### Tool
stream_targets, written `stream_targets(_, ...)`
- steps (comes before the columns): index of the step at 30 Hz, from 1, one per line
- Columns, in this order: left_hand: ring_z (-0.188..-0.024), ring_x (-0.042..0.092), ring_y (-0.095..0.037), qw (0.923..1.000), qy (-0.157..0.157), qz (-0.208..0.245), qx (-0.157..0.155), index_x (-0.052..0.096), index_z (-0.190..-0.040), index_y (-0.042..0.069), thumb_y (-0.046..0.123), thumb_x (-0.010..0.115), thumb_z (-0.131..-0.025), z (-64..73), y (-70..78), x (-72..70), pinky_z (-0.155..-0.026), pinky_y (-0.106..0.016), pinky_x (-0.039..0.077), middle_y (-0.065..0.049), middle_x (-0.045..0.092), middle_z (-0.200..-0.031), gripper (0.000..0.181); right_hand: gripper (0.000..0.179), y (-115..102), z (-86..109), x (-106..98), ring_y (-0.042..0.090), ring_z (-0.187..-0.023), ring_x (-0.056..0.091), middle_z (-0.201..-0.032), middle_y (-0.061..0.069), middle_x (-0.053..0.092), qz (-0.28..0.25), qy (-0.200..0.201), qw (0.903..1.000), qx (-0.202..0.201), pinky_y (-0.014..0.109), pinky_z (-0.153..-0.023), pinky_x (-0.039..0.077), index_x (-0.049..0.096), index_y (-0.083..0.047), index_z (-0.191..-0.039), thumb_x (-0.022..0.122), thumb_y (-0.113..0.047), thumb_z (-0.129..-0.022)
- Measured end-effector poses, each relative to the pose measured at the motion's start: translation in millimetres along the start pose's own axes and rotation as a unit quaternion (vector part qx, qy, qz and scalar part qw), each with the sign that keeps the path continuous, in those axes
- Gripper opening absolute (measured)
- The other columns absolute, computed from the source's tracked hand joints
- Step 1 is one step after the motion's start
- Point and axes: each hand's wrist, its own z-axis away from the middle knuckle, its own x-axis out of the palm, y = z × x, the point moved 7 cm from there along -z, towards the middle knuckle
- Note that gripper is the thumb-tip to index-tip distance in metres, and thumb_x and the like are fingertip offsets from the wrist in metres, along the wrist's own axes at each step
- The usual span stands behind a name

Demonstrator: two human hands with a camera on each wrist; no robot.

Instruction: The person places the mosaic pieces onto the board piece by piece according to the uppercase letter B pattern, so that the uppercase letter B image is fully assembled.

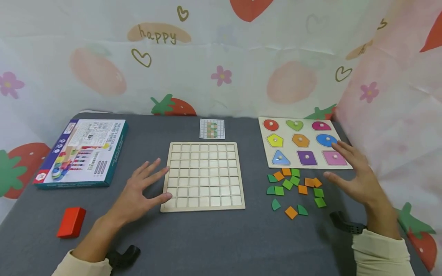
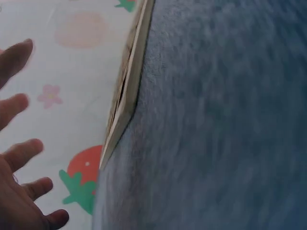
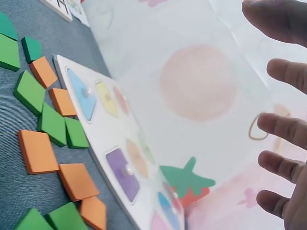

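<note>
A square wooden grid board (image 1: 205, 210) lies mid-table, its cells pale and bare. My left hand (image 1: 139, 191) hovers at its left edge, fingers spread and holding nothing. Over on the right, my right hand (image 1: 357, 176) is raised with spread fingers beside the shape puzzle board (image 1: 286, 149), also holding nothing. Loose orange square tiles (image 1: 291, 212), light green square tiles (image 1: 320, 202) and dark green rounded tiles (image 1: 276, 204) are scattered below that puzzle. Behind the grid board lies a small pattern card (image 1: 212, 128) with coloured cells.
At the left back lies a boxed toy (image 1: 93, 149) in blue and white. A red block (image 1: 71, 222) sits near the front left. A printed cloth (image 1: 221, 50) hangs behind the grey table (image 1: 221, 245) and along its right side.
</note>
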Motion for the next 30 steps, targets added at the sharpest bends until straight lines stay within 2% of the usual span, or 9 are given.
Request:
stream_targets(4,-0.140,0.013,-0.044,0.9998,-0.016,0.012,-0.006,0.055,-0.140,0.013,0.030,0.079,-0.082,1.9,-6.2,7.8,-0.096,-0.076,0.015,-0.013,0.031,-0.154,0.065,0.085,6,2.2,6,0.040,-0.137,0.018,-0.154,0.014,0.026,-0.012,0.003,0.9998,0.012,0.079,-0.093,0.017,0.041,-0.017,-0.150,0.078,-0.007,-0.074)
stream_targets(9,-0.140,0.014,-0.044,0.9992,-0.032,0.019,-0.014,0.057,-0.138,0.014,0.032,0.079,-0.082,3.1,-12.1,16.0,-0.096,-0.075,0.016,-0.013,0.031,-0.153,0.062,0.082,11,5.2,11,0.041,-0.136,0.019,-0.153,0.017,0.027,-0.023,0.013,0.9996,0.009,0.079,-0.095,0.014,0.042,-0.015,-0.149,0.078,-0.006,-0.075)
stream_targets(19,-0.141,0.010,-0.042,0.9988,-0.043,0.002,-0.022,0.057,-0.139,0.019,0.037,0.077,-0.083,7.0,-20.4,24.8,-0.095,-0.077,0.011,-0.013,0.028,-0.154,0.062,0.080,22,9.4,23,0.038,-0.138,0.017,-0.153,0.016,0.028,-0.038,0.009,0.9991,0.016,0.078,-0.096,0.009,0.041,-0.014,-0.149,0.076,-0.006,-0.077)
stream_targets(25,-0.141,0.010,-0.044,0.9989,-0.043,-0.019,-0.010,0.059,-0.137,0.019,0.039,0.076,-0.083,8.4,-20.0,28.7,-0.097,-0.074,0.009,-0.015,0.028,-0.154,0.060,0.078,31,8.8,32,0.019,-0.138,0.022,-0.151,0.016,0.032,-0.051,-0.008,0.9984,0.022,0.073,-0.097,0.020,0.042,-0.012,-0.148,0.076,-0.005,-0.079)
stream_targets(28,-0.139,0.012,-0.047,0.9986,-0.040,-0.035,0.005,0.060,-0.136,0.018,0.039,0.076,-0.083,7.5,-18.6,31.8,-0.097,-0.074,0.009,-0.017,0.030,-0.153,0.058,0.075,38,9.3,37,0.022,-0.135,0.027,-0.150,0.018,0.033,-0.050,-0.023,0.9978,0.036,0.070,-0.095,0.024,0.041,-0.010,-0.148,0.075,-0.006,-0.081)
stream_targets(30,-0.139,0.013,-0.048,0.9982,-0.038,-0.044,0.014,0.061,-0.135,0.018,0.039,0.075,-0.084,6.8,-18.3,34.0,-0.097,-0.073,0.010,-0.017,0.030,-0.153,0.057,0.074,44,10.5,41,0.031,-0.133,0.028,-0.149,0.020,0.033,-0.051,-0.035,0.9968,0.050,0.070,-0.094,0.024,0.041,-0.008,-0.148,0.075,-0.008,-0.082)
